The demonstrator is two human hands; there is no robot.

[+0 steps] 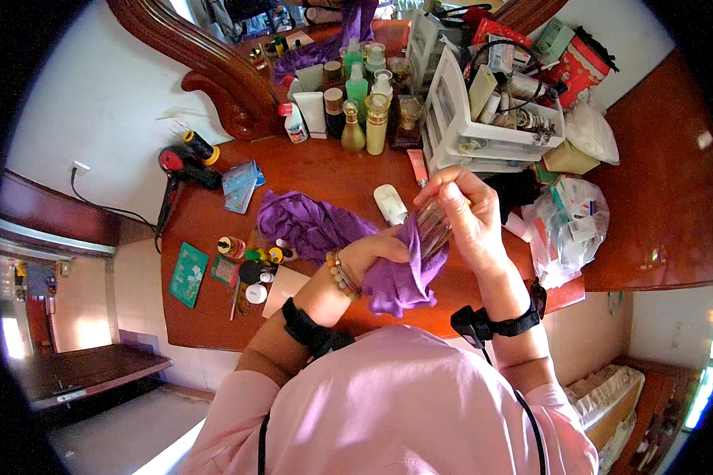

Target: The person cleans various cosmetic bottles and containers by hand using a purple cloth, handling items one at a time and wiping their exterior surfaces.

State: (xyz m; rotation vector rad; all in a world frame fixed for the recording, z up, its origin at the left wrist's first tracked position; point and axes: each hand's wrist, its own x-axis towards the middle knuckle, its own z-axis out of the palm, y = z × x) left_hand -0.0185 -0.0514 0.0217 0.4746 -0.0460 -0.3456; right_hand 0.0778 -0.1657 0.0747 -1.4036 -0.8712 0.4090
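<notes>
My left hand [380,250] grips a purple cloth [321,225], which is wrapped partly around a see-through bottle or jar [432,228]. The upper end of that vessel is between the thumb and fingers of my right hand [466,208]. Its exact kind is hard to tell behind cloth and fingers. One bunched length of the cloth trails left over the reddish-brown wooden dressing table [315,169], and a loose corner hangs below my left hand. Just beyond my hands lies a small white container [390,203], with a pink tube [417,166] behind it.
Cosmetic bottles [356,113] stand before the mirror. At the back right is a filled white drawer unit [481,136], with a plastic bag of items [564,219] nearer. A hair dryer [181,172], thread spool [202,146], teal packet [188,274] and small jars [256,293] lie left.
</notes>
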